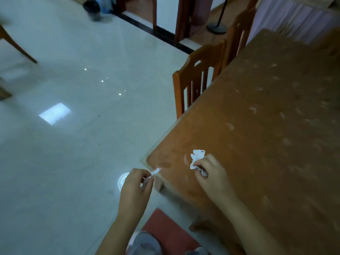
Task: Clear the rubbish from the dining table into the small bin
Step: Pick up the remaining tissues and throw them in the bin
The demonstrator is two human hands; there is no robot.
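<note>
My right hand [211, 173] hovers over the near left corner of the brown dining table [266, 126] and is closed around a crumpled white tissue [196, 156] that sticks out above my fingers. My left hand [136, 186] is just off the table's corner, above the floor, pinching a small twisted white paper scrap [155, 172] between thumb and fingers. A dark, blurred bin-like container [93, 11] stands far off on the floor at the top left.
Two wooden chairs [198, 76] are pushed in along the table's left side. A glossy pale tiled floor [73, 144] spreads out to the left. A red mat [169, 232] lies by my feet. A black lamp stand base [216, 27] sits near the doorway.
</note>
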